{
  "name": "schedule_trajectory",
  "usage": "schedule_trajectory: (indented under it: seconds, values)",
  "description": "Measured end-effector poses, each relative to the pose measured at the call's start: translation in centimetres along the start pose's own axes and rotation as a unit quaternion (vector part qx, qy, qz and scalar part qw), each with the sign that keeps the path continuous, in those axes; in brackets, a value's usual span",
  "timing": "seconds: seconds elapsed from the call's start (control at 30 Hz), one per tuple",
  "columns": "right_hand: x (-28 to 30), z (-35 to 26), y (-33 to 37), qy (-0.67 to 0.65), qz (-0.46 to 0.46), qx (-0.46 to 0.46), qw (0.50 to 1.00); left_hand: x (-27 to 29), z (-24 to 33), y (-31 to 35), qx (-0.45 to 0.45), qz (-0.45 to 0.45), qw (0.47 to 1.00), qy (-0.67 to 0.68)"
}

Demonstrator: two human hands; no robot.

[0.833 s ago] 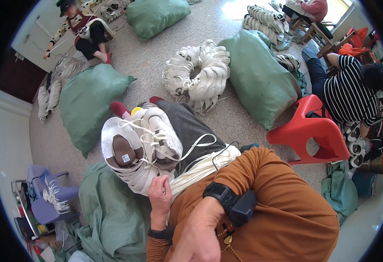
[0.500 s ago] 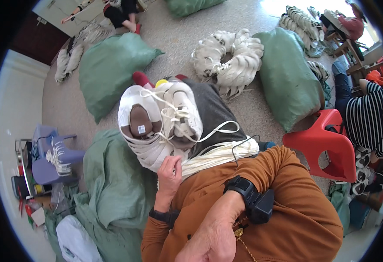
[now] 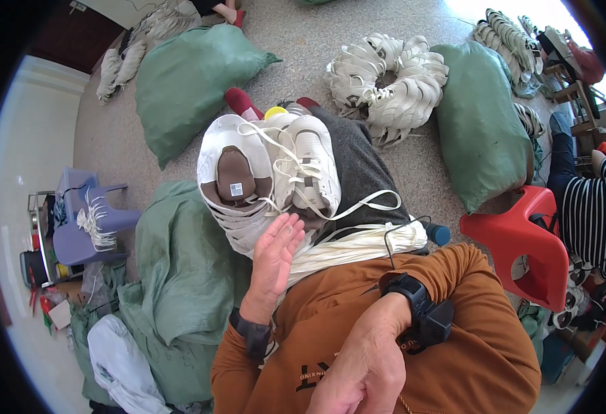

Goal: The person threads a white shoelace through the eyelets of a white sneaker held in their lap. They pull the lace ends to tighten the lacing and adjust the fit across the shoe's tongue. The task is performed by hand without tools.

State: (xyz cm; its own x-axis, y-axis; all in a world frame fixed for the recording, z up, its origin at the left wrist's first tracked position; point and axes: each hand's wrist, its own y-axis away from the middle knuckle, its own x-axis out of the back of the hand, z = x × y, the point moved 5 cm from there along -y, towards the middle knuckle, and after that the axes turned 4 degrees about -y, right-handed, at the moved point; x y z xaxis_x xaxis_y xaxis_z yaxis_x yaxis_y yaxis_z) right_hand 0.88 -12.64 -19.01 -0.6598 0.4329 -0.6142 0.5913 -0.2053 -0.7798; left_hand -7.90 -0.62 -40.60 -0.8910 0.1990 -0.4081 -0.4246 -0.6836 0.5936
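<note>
On my lap lies a white shoe upper (image 3: 317, 155), its cream lace (image 3: 368, 201) threaded partway, with one loose loop running off to the right. Left of it is a stack of white shoe uppers (image 3: 223, 221); the top one shows a brown insole (image 3: 234, 176) with a small label. Just below these, my left hand (image 3: 275, 255) is open, its fingers stretched out and holding nothing. My right hand (image 3: 365, 362) is bent back against my chest with its fingers curled; the fingertips are hidden at the lower edge. A bundle of cream laces (image 3: 365, 247) lies across my lap.
Green sacks (image 3: 192, 90) stand on the floor ahead, with another sack (image 3: 482, 124) to the right. Between them lies a ring of white uppers (image 3: 389, 83). A red stool (image 3: 524, 241) stands at right, a purple stool (image 3: 85, 238) at left. A person in stripes (image 3: 589, 207) sits at far right.
My left hand has opened from curled fingers to outstretched ones and moved slightly up. My right hand has shifted right, still near my chest. The view has shifted a little.
</note>
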Motion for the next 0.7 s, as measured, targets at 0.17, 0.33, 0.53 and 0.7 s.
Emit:
schedule_trajectory:
  seconds: [0.17,0.33,0.53,0.7]
  values:
    - [0.2,-0.4,1.3,-0.037,-0.03,-0.083,0.995,-0.9,-0.2,-1.0,0.032,0.025,0.996,0.076]
    - [2.4,-7.9,8.6,0.242,0.398,0.077,0.882,-1.1,-2.0,-3.5,0.061,0.063,0.991,0.099]
    - [7.6,-11.1,21.0,0.748,0.619,0.039,0.238,-1.9,-2.5,-4.1,-0.006,0.029,0.995,0.098]
    - [10.7,-11.3,22.3,0.755,0.637,-0.031,0.152,-3.8,-3.5,-8.1,-0.01,0.037,0.98,0.194]
